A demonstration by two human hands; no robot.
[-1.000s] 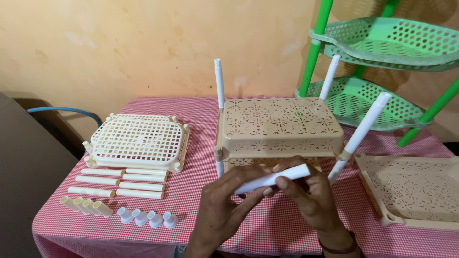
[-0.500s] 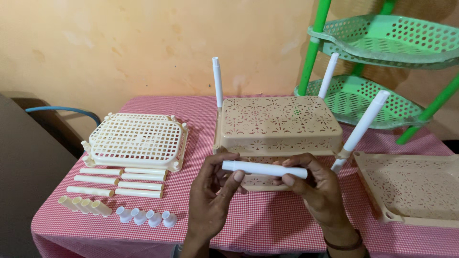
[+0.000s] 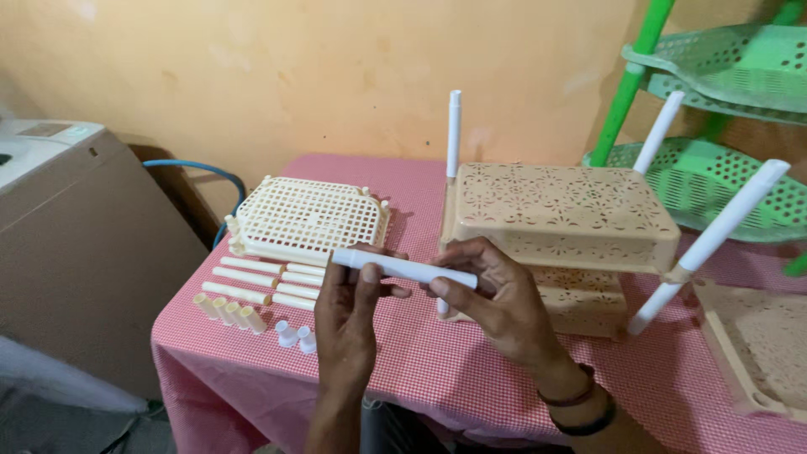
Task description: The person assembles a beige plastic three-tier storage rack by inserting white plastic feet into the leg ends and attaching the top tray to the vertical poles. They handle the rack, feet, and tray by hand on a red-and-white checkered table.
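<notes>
**Head view: both hands hold a white tube over the checked table**

Head camera looks down on a pink checked tablecloth (image 3: 471,370). The left hand (image 3: 353,307) and the right hand (image 3: 496,294) together hold a white tube (image 3: 403,269), which lies nearly level in the air just in front of the beige rack (image 3: 563,227). The left fingers are closed around the tube's left end; the right thumb and fingers pinch its right end (a dark bracelet sits on that wrist).

White posts (image 3: 454,134) stand up from the rack's corners, some leaning. To the left lies a cream lattice tray (image 3: 307,219), with a row of cream tubes (image 3: 261,282) before it, then short cream caps (image 3: 227,311) and small white caps (image 3: 294,336). A green rack (image 3: 723,67) stands at the far right, and another beige tray (image 3: 765,345) lies at the right edge.
</notes>
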